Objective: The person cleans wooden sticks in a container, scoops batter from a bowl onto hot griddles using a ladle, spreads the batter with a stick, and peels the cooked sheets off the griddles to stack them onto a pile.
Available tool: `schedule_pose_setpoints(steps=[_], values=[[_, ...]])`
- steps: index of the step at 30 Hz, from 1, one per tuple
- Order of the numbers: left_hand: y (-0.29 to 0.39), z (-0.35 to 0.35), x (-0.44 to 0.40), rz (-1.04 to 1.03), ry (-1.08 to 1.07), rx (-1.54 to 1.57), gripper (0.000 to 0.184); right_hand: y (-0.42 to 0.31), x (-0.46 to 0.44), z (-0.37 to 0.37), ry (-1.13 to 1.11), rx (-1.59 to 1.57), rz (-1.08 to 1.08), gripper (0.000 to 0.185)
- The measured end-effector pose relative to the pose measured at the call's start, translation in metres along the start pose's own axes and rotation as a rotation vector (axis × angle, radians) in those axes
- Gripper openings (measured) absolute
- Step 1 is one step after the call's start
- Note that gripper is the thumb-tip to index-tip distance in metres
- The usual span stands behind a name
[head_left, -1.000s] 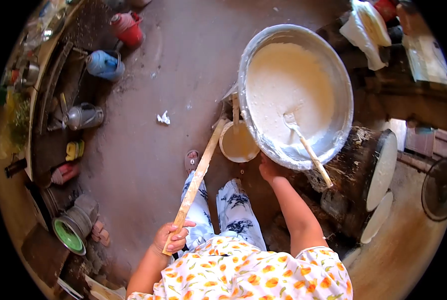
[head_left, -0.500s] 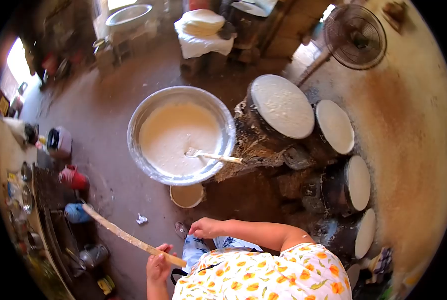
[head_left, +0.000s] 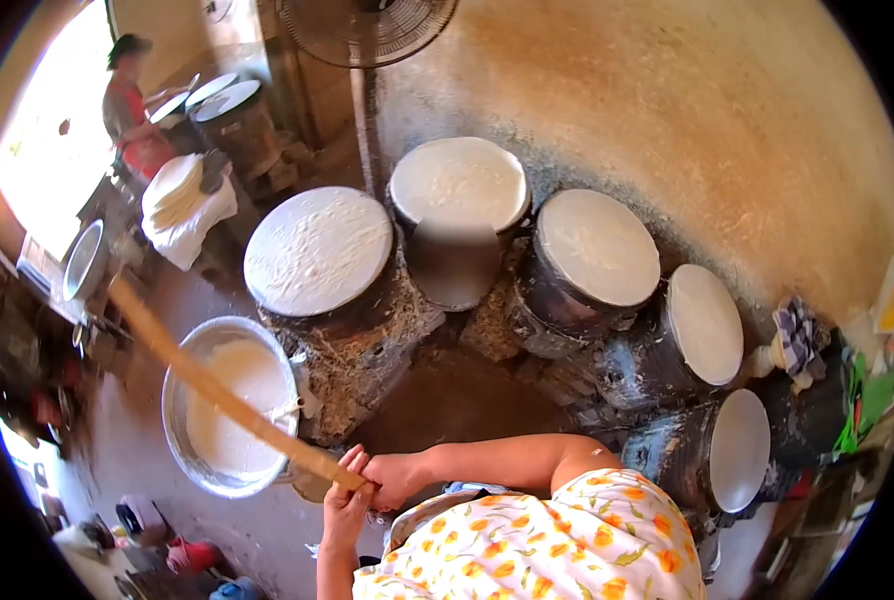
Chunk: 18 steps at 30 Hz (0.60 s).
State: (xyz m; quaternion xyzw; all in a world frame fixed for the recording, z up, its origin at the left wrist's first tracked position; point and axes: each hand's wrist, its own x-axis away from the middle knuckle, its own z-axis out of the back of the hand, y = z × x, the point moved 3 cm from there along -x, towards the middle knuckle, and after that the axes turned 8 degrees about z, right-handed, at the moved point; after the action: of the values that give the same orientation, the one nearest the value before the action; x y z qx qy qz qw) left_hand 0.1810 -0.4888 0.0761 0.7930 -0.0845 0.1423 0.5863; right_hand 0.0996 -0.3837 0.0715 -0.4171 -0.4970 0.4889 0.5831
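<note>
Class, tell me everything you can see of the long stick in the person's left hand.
The stick is narrow, tan and apparently wooden, looking slightly bowed, perhaps from the lens. The left hand grips it near its lower end; from there it slants up and leftward in the picture. It crosses in front of the metal-looking basin; whether they touch is unclear. The right hand is beside the gripped end, contact with the stick uncertain.

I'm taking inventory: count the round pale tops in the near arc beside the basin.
5: leftmost top, nearest the basin; back top; then down the right, upper top, middle top and lower top. More may be hidden behind the patterned sleeve.
</note>
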Motion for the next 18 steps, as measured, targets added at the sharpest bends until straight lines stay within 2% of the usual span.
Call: schedule_pose_setpoints(steps=[2,3,5,6,8,9,10,12,14,16,18], values=[[0.004,-0.017,-0.027,-0.089,-0.055,-0.198,0.042,0.002,0.029,0.021,0.283,-0.298,0.12,0.025],[0.006,-0.027,-0.038,-0.06,-0.084,-0.169,0.047,-0.013,0.05,0.034,0.391,-0.197,0.214,0.027],[0.006,-0.036,-0.053,0.029,-0.235,0.085,0.061,0.009,0.068,0.043,0.555,-0.338,0.097,0.034],[0.006,-0.035,-0.052,0.112,-0.093,0.127,0.06,0.015,0.081,0.048,0.619,-0.42,0.151,0.038],[-0.011,-0.012,-0.054,0.263,-0.025,0.181,0.056,0.032,0.109,0.05,0.774,-0.461,0.07,0.039],[-0.02,0.003,-0.052,0.34,-0.002,0.284,0.051,0.035,0.121,0.053,0.84,-0.434,0.104,0.042],[-0.029,0.019,-0.048,0.396,0.062,0.38,0.043,0.035,0.133,0.054,0.88,-0.428,0.025,0.049],[-0.062,0.066,-0.049,0.526,0.206,0.644,0.046,0.034,0.148,0.052,0.911,-0.311,-0.016,0.051],[-0.093,0.114,-0.06,0.557,0.317,0.851,0.054,0.018,0.15,0.048,1.034,-0.207,-0.046,0.052],[-0.1,0.144,-0.081,0.554,0.373,0.968,0.065,0.019,0.146,0.045,1.104,-0.121,-0.099,0.051],[-0.094,0.158,-0.113,0.556,0.415,1.055,0.068,0.02,0.135,0.043,1.123,-0.053,-0.129,0.05]])
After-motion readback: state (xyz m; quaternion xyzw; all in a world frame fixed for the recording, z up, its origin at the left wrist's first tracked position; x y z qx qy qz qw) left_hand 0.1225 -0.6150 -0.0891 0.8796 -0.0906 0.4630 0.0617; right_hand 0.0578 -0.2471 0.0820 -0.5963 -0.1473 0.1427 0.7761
